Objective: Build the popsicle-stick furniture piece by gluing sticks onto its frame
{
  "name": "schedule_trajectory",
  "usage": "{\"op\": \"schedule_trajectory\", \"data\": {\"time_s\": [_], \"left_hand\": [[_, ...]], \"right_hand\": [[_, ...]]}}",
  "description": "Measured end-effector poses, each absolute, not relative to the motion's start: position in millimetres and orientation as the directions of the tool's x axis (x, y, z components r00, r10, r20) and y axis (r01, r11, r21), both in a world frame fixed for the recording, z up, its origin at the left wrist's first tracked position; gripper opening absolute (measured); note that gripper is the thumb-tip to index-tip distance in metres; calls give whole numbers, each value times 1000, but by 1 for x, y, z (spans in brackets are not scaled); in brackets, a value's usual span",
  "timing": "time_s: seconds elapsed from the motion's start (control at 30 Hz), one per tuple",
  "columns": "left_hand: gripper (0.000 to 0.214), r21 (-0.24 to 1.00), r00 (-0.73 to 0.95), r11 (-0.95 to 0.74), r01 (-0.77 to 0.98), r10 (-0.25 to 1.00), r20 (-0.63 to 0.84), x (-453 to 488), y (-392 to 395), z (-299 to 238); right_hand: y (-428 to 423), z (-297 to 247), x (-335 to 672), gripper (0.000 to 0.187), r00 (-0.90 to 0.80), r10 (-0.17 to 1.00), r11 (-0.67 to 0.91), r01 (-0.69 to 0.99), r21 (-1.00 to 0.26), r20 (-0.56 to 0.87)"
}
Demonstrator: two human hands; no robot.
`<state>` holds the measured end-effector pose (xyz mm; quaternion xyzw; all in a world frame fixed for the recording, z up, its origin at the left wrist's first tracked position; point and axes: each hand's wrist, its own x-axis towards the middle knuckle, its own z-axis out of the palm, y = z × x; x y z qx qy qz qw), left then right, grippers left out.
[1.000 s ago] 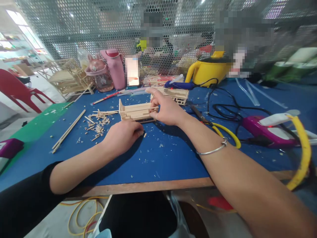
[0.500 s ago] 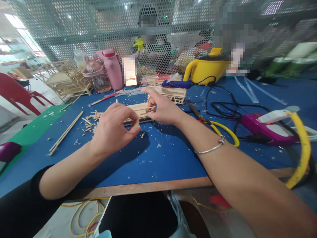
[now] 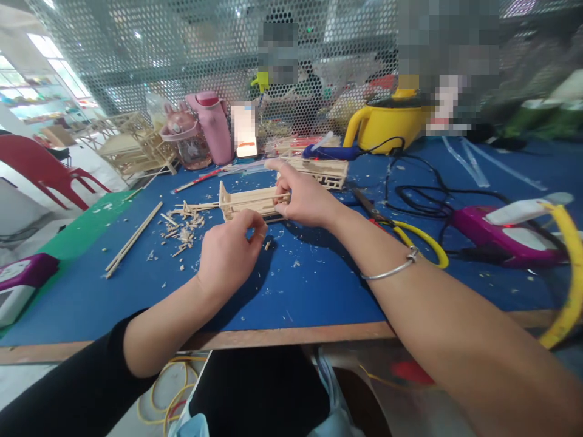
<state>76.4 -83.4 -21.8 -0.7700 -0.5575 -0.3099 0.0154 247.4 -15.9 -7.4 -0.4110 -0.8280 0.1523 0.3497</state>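
Observation:
A small model of thin wooden sticks (image 3: 243, 199) lies on the blue work mat (image 3: 291, 291), with a raised upright at its left end. My right hand (image 3: 307, 197) is at its right side, thumb and fingers pinched on a thin wooden stick (image 3: 286, 196) that lies along the model; the index finger points out. In front of the model is my left hand (image 3: 232, 252), its thumb and index tips closed together. Whether anything is between those tips is too small to tell. A second wooden model (image 3: 334, 173) stands behind my right hand.
Stick offcuts (image 3: 184, 233) and two longer sticks (image 3: 134, 240) lie to the left. Yellow-handled scissors (image 3: 423, 237), a blue glue gun (image 3: 332, 153) and a purple power strip (image 3: 496, 237) with black cable are on the right. A yellow pot (image 3: 392, 127) and pink bottle (image 3: 214, 127) stand behind.
My left hand has drawn to the right and down, uncovering the model's left end and the offcuts. My right hand keeps its pinch at the model. The whole view has shifted slightly.

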Motion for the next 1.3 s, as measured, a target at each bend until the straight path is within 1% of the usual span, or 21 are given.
{"op": "schedule_trajectory", "data": {"time_s": [0.07,0.27,0.47,0.63,0.83,1.0,1.17,1.3], "left_hand": [[10,350,169,-353,868,872,460,84,-84,-21],[14,369,129,-299,880,898,421,76,-90,-23],[16,422,173,-379,824,877,449,57,-92,-29],[16,461,143,-363,810,884,446,62,-83,-31],[11,480,149,-341,808,907,394,58,-77,-34],[18,467,180,-331,820,923,339,56,-62,-35],[15,478,182,-372,795,899,398,53,-59,-32],[16,508,158,-433,744,854,496,57,-66,-31]], "right_hand": [[-17,-7,247,75,-412,792,609,578,-543,450],[-26,0,243,77,-403,803,592,621,-514,438],[-27,5,238,78,-412,815,572,686,-450,407],[-20,5,241,78,-432,816,576,668,-471,385],[-21,3,244,77,-470,796,604,659,-449,382],[-19,3,249,82,-502,783,622,636,-457,368],[-20,5,250,88,-530,775,625,556,-548,346],[-19,2,249,86,-533,774,621,533,-575,342]]}}
